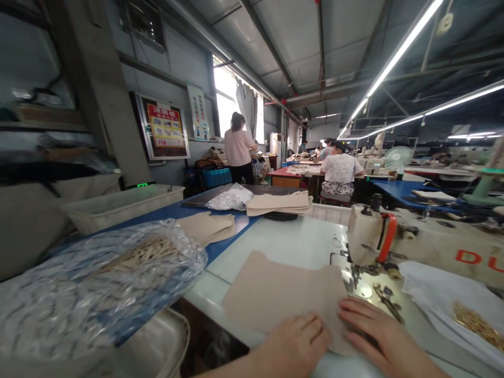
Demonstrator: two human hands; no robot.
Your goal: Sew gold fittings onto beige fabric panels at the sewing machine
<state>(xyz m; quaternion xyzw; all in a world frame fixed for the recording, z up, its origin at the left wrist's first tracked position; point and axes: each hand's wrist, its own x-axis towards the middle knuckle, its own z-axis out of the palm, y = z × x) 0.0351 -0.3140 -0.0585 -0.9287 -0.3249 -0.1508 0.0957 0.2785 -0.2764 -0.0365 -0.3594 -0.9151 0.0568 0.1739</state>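
Note:
A beige, flat cut panel (pixel 279 289), apparently fabric or leather, lies on the pale sewing table with its right side close to the needle area. My left hand (pixel 295 338) rests on its near edge, fingers bent and pressed together on the material. At the right edge, my right hand (pixel 378 331) lies with fingers stretched and slightly apart, fingertips touching the panel. Just beyond my right hand stands the sewing machine head (pixel 364 236), its needle and presser foot above a lit plate. Both thumbs are mostly hidden.
Clear plastic (pixel 71 283) holding small beige strips spreads over the blue table at left. Beige panels (pixel 277 203) are stacked behind. White cloth (pixel 437 289) with gold metal pieces (pixel 478 323) lies right. A bin (pixel 157 341) stands below left; people work farther off.

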